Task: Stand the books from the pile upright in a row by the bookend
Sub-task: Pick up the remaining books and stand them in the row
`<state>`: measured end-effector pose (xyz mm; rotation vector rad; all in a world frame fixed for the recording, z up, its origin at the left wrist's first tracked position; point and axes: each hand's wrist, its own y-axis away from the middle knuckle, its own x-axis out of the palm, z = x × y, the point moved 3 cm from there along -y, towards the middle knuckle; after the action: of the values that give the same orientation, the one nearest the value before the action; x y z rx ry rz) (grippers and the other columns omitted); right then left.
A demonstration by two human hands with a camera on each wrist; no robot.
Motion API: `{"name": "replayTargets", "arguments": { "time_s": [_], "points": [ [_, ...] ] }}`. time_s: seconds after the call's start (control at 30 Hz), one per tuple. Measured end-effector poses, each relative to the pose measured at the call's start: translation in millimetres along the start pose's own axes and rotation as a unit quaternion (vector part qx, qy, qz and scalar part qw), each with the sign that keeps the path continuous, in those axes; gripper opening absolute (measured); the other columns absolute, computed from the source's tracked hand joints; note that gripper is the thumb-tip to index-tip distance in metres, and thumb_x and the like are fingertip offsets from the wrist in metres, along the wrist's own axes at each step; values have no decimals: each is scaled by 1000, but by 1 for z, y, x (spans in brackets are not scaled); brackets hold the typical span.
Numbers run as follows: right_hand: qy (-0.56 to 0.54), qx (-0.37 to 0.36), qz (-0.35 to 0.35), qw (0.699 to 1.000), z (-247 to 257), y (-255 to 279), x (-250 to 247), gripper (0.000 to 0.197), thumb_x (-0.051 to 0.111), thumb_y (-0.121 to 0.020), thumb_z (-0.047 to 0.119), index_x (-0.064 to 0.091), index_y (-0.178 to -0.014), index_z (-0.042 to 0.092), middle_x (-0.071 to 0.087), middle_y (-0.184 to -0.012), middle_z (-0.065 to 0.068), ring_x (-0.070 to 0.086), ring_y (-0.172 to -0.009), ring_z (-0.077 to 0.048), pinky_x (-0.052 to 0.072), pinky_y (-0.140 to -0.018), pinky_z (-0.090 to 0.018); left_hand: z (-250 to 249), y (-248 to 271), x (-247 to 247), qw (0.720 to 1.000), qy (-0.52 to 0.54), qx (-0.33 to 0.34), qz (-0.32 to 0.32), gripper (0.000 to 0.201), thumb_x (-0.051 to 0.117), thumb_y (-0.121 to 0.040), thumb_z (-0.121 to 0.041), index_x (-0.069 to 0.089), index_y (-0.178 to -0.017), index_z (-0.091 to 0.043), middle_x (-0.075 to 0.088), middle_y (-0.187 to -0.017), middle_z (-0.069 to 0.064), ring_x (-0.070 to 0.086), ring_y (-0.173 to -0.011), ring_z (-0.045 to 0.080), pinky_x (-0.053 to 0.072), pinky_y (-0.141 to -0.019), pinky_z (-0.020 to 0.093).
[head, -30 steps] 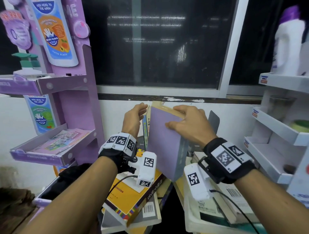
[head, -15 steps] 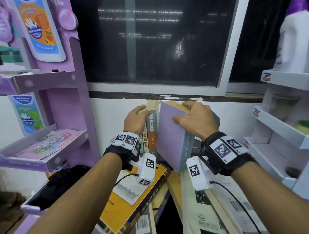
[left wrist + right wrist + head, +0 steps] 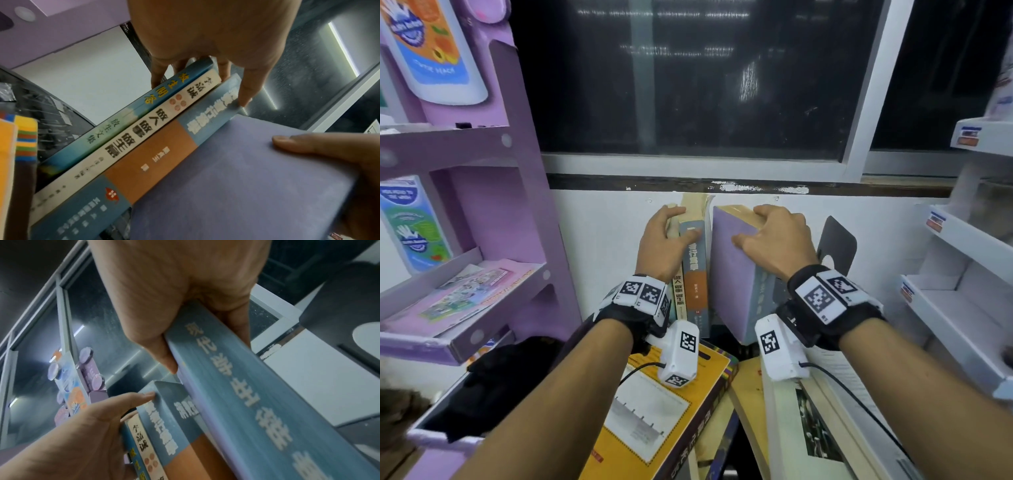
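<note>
Three books stand upright at the wall: a thin teal one, a cream one and a blue-and-orange one. My left hand grips their tops, with its thumb on the blue-and-orange spine. My right hand grips the top of a thick purple book with a blue spine, held almost upright just right of the three. A narrow gap shows between them at the top. The dark grey bookend stands right of the purple book, behind my right wrist. I cannot tell whether the purple book's lower edge rests on the surface.
Below my wrists lies the pile: a yellow book on the left, pale books on the right. A purple display rack stands close on the left, white shelves on the right. A dark window is above.
My right hand has swung the purple book from a tilt to nearly upright and brought it closer to the standing books. My left hand has stayed on their tops.
</note>
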<state>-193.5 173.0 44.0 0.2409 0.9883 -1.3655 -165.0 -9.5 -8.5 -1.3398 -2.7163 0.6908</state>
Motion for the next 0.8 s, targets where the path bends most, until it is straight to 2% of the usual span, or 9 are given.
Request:
{"name": "replayTargets", "arguments": {
  "time_s": [0.07,0.17,0.3,0.37,0.43,0.53,0.67,0.73,0.8],
  "points": [
    [-1,2,1,1000,0,-7,11,42,67,-79,24,61,-116,6,65,-110,-14,56,-108,-33,46,-86,-31,5,-3,1,1000,5,20,-1,43,71,-70,-35,55,-110,-35,40,-148,-6,44,-132,15,38,-109,43],
    [14,-2,1,1000,-2,-16,29,44,66,-78,26,60,-118,10,64,-112,-14,57,-105,-35,48,-88,-34,11,-6,1,999,22,33,-1,40,73,-69,-36,55,-104,-39,46,-143,-7,49,-128,13,41,-107,42],
    [23,-2,-2,1000,-6,-24,50,43,66,-79,33,59,-117,13,64,-109,-12,58,-104,-34,48,-84,-34,17,-7,0,997,27,70,9,42,74,-74,-34,55,-111,-32,52,-135,-11,51,-126,12,43,-106,42],
    [26,0,0,1000,-9,-25,58,38,65,-80,37,61,-109,14,65,-105,-11,59,-101,-34,45,-77,-32,18,-7,0,996,26,77,22,44,72,-74,-36,54,-114,-32,47,-139,-13,49,-128,11,43,-106,42],
    [27,1,1,1000,-11,-26,64,34,65,-80,39,61,-103,15,65,-104,-11,58,-100,-35,39,-71,-30,19,-9,0,996,24,81,30,44,74,-77,-32,53,-115,-31,47,-136,-17,50,-126,10,44,-105,43],
    [26,5,5,1000,-14,-26,70,34,64,-82,42,60,-102,14,65,-107,-12,57,-103,-35,35,-71,-29,20,-11,0,996,30,79,38,42,75,-80,-25,54,-114,-32,52,-129,-18,53,-123,12,48,-101,44],
    [10,12,16,1000,-14,-23,71,36,60,-82,44,61,-103,15,65,-106,-11,57,-102,-34,37,-72,-29,20,-10,0,995,37,85,47,44,73,-76,-31,53,-115,-35,52,-122,-26,53,-123,12,48,-100,44],
    [0,8,34,999,-14,-22,70,36,58,-81,43,60,-103,15,66,-101,-9,58,-100,-31,39,-72,-28,20,-9,0,994,40,87,50,45,72,-76,-33,52,-116,-35,54,-124,-21,54,-121,12,49,-99,44],
    [1,3,62,998,-14,-19,70,41,59,-80,43,58,-110,15,65,-105,-8,55,-104,-28,39,-73,-27,18,-8,0,994,42,89,55,46,71,-75,-34,53,-116,-36,56,-124,-16,56,-119,13,50,-98,44]
  ]
}}
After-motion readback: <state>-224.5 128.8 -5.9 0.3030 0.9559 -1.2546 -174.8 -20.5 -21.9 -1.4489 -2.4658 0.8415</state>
